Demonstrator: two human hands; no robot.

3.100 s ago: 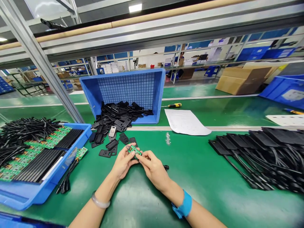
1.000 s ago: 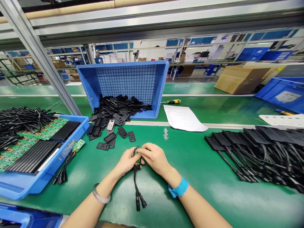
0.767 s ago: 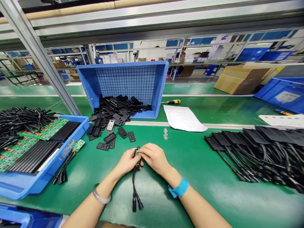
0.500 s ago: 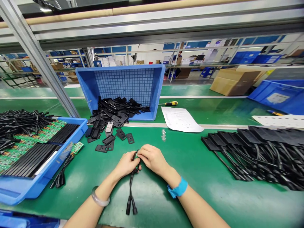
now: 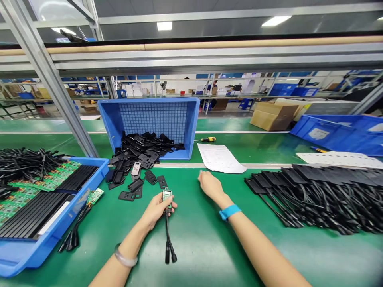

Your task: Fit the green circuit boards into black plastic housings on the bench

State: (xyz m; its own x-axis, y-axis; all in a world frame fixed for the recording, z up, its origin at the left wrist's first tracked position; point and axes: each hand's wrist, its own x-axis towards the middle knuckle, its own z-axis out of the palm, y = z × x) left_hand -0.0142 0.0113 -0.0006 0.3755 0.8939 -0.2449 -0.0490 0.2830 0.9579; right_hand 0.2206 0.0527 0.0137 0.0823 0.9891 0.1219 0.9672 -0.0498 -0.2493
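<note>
My left hand [image 5: 156,209] holds a small green circuit board [image 5: 166,195] upright above the green table, and two black cables with plugs [image 5: 168,243] hang from it toward me. My right hand [image 5: 209,185] is stretched forward over the table, fingers on a small clear packet at the table's seam; the packet is mostly hidden by the hand. Loose black plastic covers [image 5: 134,185] lie just left of the board, spilling from a tipped blue crate [image 5: 191,119].
A blue tray [image 5: 44,239] at the left holds green boards, black strips and cables. A printed sheet [image 5: 220,157] and a screwdriver [image 5: 208,139] lie behind my right hand. Finished black units with cables [image 5: 314,191] are spread at the right.
My right hand has let go of the board and moved forward and right to the clear packet. My left hand alone keeps the board, now turned upright.
</note>
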